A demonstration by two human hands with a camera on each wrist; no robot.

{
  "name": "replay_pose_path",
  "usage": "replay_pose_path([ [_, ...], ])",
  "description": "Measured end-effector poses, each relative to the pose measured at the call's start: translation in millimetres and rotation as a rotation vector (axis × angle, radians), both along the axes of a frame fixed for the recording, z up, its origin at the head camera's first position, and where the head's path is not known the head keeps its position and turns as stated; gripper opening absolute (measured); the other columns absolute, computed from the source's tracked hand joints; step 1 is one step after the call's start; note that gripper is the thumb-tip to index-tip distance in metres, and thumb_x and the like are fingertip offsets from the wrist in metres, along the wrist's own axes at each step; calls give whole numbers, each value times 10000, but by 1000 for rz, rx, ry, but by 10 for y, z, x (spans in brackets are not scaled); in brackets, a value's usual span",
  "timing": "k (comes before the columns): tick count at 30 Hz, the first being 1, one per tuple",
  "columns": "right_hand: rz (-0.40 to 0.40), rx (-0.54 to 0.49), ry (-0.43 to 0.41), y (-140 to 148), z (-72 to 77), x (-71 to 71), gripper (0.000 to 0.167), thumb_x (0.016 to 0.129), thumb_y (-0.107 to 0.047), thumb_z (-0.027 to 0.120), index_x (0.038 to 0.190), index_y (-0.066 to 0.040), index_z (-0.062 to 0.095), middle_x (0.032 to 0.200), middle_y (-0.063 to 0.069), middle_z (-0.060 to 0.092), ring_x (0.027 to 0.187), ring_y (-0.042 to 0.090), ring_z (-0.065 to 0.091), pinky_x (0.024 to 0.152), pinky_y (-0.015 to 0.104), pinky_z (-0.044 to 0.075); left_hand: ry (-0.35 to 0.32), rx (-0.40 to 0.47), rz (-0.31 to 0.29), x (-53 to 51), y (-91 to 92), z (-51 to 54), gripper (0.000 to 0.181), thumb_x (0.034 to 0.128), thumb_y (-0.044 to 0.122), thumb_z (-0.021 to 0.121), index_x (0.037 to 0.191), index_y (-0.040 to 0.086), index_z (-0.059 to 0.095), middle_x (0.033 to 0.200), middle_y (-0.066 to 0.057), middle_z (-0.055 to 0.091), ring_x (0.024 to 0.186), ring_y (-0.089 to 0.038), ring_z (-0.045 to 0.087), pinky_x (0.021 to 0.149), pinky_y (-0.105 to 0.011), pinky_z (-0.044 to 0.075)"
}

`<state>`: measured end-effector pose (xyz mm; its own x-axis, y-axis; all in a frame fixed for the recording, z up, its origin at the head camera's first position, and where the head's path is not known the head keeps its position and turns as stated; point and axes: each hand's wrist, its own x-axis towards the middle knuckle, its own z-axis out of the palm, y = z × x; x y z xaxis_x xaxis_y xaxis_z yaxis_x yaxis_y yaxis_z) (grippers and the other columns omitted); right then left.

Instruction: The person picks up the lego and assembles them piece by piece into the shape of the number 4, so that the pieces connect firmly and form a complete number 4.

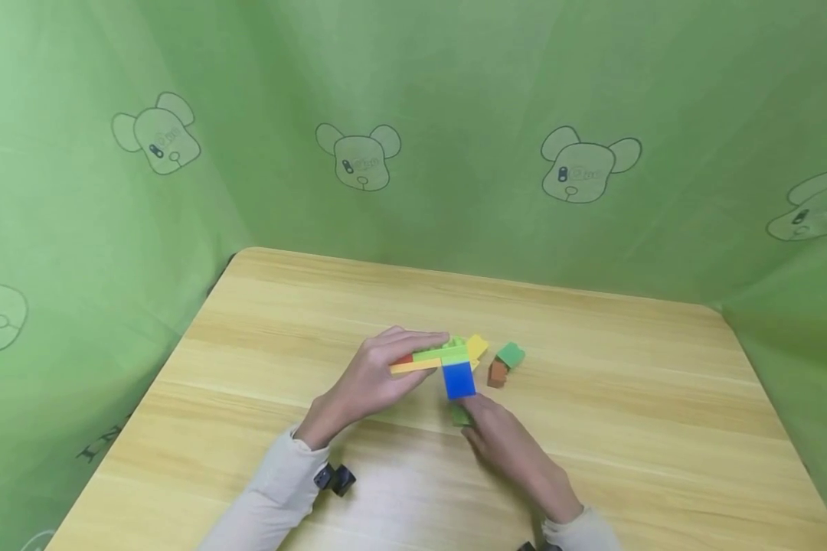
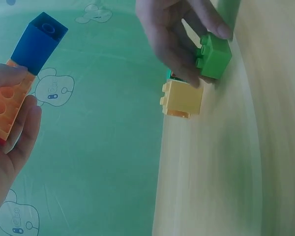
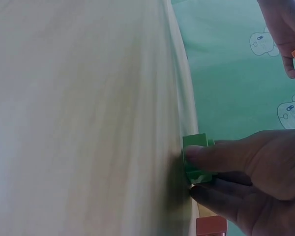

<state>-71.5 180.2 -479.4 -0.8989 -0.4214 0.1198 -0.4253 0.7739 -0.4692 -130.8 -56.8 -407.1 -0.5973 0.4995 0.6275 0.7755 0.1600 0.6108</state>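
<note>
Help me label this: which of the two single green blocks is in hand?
The near green block, pinched by the right hand; the far green block lies beside the brown block, with no hand on it.

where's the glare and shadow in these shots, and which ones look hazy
Head: a pale glare patch on the tabletop, low in the picture; left wrist: hazy, with the yellow block looking washed out; right wrist: hazy too, with a dark shadow on the tabletop beside the green block in the right hand.
</note>
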Motion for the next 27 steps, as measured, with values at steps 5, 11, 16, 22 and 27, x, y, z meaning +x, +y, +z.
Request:
replay_pose_path([
  [5, -26, -10, -15, -24, 8, 8, 350, 895, 62, 754, 1230, 60, 651, 1154, 194, 722, 1081, 335, 707, 956, 455, 590, 2, 18, 0, 0, 2, 1, 379, 902, 12, 785, 1275, 18, 719, 1298, -92, 715, 1141, -192, 680, 977, -279, 564],
  [11, -72, -5, -41, -20, 24, -1, 308, 932, -15, 752, 1224, 22, 663, 1127, 147, 723, 1055, 291, 706, 938, 443, 599, 3, 26, -4, -2, -5, 6, 382, 899, 7, 785, 1275, 12, 716, 1301, -101, 713, 1136, -196, 681, 968, -277, 567],
  [16, -99, -30, 10, 23, 33, -15, 228, 947, -95, 764, 1152, -34, 685, 980, 21, 688, 923, 175, 672, 857, 400, 613, 6, 31, -4, -1, -13, 11, 380, 899, 4, 784, 1272, 6, 715, 1298, -103, 714, 1135, -198, 684, 969, -278, 568],
  [22, -92, -63, 45, 68, 53, -19, 351, 920, -112, 797, 1229, -12, 663, 988, 24, 689, 921, 179, 668, 834, 397, 614, 2, 43, -4, -2, -20, 2, 378, 897, -6, 783, 1269, 1, 716, 1296, -106, 714, 1146, -202, 684, 975, -283, 568],
  [27, -86, -104, 67, 92, 87, -17, 453, 890, -72, 816, 1296, 21, 640, 1167, 131, 695, 1076, 268, 677, 923, 449, 600, 3, 56, 6, -4, -25, -3, 378, 895, -3, 783, 1268, 5, 716, 1287, -110, 718, 1137, -208, 688, 967, -282, 572],
])
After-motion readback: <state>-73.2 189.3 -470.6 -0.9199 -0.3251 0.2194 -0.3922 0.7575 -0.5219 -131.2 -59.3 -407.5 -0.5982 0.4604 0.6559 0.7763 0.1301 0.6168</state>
